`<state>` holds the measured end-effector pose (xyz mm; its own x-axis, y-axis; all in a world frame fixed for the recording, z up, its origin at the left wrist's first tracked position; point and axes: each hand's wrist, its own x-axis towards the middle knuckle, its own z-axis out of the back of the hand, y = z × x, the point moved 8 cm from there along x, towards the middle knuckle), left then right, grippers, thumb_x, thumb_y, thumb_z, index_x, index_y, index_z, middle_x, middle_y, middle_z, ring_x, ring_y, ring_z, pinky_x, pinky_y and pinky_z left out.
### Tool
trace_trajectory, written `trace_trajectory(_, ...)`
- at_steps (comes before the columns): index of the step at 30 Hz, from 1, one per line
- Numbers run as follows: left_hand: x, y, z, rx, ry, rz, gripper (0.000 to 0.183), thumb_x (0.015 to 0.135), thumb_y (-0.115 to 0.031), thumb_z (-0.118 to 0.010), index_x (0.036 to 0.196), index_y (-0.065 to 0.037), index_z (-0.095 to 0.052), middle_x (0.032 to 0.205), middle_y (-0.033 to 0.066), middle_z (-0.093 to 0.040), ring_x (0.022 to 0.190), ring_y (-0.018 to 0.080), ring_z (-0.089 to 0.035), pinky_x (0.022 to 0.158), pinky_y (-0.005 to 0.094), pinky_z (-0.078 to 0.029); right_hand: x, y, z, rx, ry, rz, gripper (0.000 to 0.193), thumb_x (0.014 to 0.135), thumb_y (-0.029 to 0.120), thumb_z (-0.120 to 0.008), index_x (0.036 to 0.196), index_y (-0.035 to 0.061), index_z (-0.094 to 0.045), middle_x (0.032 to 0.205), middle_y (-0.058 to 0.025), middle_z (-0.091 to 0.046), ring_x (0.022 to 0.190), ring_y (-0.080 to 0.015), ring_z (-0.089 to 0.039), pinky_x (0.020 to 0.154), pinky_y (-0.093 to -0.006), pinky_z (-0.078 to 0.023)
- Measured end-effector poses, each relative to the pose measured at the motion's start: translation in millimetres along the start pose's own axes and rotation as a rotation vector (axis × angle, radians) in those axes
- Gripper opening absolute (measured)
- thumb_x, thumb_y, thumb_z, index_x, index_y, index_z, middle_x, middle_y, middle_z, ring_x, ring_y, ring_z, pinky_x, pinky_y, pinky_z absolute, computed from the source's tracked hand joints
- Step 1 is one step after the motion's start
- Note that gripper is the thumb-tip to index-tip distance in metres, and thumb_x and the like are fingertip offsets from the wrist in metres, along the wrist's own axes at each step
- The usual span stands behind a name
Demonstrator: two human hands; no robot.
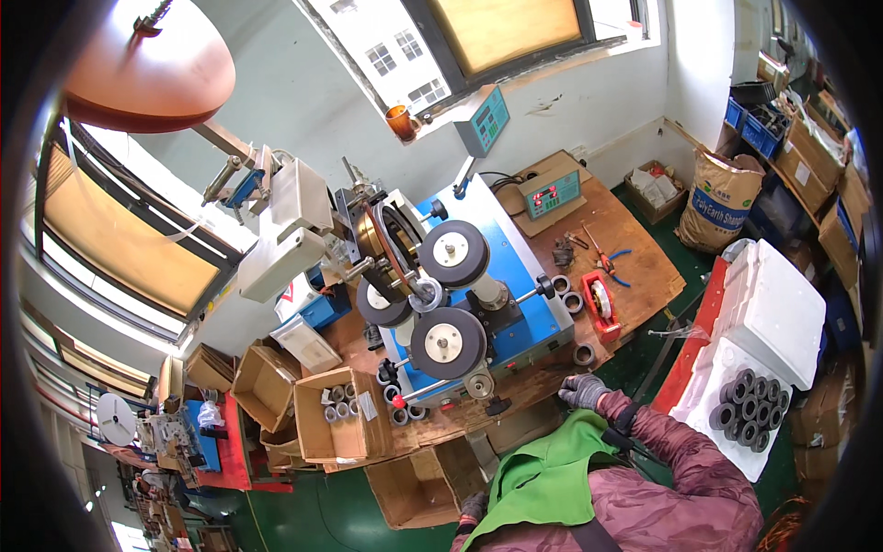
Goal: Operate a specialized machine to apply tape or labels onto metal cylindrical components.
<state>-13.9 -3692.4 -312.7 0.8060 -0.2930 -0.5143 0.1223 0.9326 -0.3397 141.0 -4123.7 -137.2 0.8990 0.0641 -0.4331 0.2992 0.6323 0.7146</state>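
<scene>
My right hand point(584, 392), in a grey knit glove, is at the front edge of the wooden table, its fingers curled; anything inside them is hidden. Just beyond it on the table lies a grey ring point(584, 354). My left hand point(475, 505), also gloved, hangs low beside an open cardboard box point(417, 488), with its fingers mostly hidden by the green apron point(543, 469). In front of me stands a blue-topped winding machine point(524, 290). Its black rollers point(444, 343) surround a small pale ring point(427, 295), which an upright hoop point(382, 241) passes by.
A red tape dispenser point(602, 308), pliers point(607, 262) and several rings share the table's right side with a lit control box point(552, 195). At left, a cardboard box point(342, 432) contains rings. Dark rings point(750, 409) sit on white foam point(704, 386) at right. A lamp point(147, 69) hangs upper left.
</scene>
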Motion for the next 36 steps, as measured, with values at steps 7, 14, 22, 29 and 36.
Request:
trace_trajectory(7, -13.5, 7.1, -8.5, -0.019, 0.034, 0.042, 0.018, 0.075, -0.025, -0.054, 0.086, -0.012, -0.060, 0.092, 0.0176, -0.060, 0.089, 0.0370, -0.055, 0.075, 0.0443, -0.044, 0.7, -3.6, -6.7, -0.039, 0.003, 0.007, 0.031, 0.079, 0.036, -0.055, 0.090, 0.0079, -0.061, 0.085, -0.0145, -0.063, 0.082, -0.0303, -0.060, 0.074, -0.0391, -0.046)
trace_trajectory(14, -28.1, -33.8, 35.0, -0.086, 0.044, 0.038, 0.013, 0.073, -0.017, -0.054, 0.083, -0.011, -0.060, 0.089, 0.0173, -0.060, 0.087, 0.0346, -0.057, 0.074, 0.0403, -0.045, -1.1, -11.4, -12.6, 0.010, -0.010, -0.006, 0.029, 0.078, 0.035, -0.056, 0.088, 0.0078, -0.061, 0.084, -0.0155, -0.063, 0.081, -0.0312, -0.060, 0.072, -0.0389, -0.046)
trace_trajectory(22, -25.1, -24.8, 27.3, -0.107, 0.010, 0.062, 0.014, 0.071, -0.018, -0.055, 0.083, -0.012, -0.061, 0.090, 0.0178, -0.060, 0.087, 0.0351, -0.057, 0.073, 0.0400, -0.045, -3.1, -12.1, -14.6, 0.020, -0.003, 0.004, 0.028, 0.078, 0.036, -0.057, 0.086, 0.0088, -0.061, 0.080, -0.0150, -0.063, 0.077, -0.0315, -0.060, 0.070, -0.0392, -0.047)
trace_trajectory(29, -24.5, 1.9, 6.8, -0.329, 0.131, 0.340, 0.023, 0.076, -0.026, -0.048, 0.089, -0.011, -0.061, 0.096, 0.0172, -0.060, 0.091, 0.0357, -0.056, 0.079, 0.0418, -0.044, -4.4, -14.0, -15.3, 0.006, -0.008, -0.001, 0.028, 0.078, 0.036, -0.057, 0.087, 0.0091, -0.060, 0.082, -0.0146, -0.062, 0.079, -0.0312, -0.060, 0.070, -0.0392, -0.047)
trace_trajectory(36, -16.7, -11.1, 7.0, -0.021, 0.088, 0.055, 0.022, 0.076, -0.020, -0.049, 0.093, -0.013, -0.061, 0.098, 0.0174, -0.060, 0.094, 0.0357, -0.055, 0.080, 0.0413, -0.044, -0.9, -20.6, -18.2, -0.034, -0.015, 0.010, 0.029, 0.078, 0.037, -0.057, 0.087, 0.0095, -0.060, 0.084, -0.0135, -0.063, 0.080, -0.0303, -0.060, 0.072, -0.0380, -0.047)
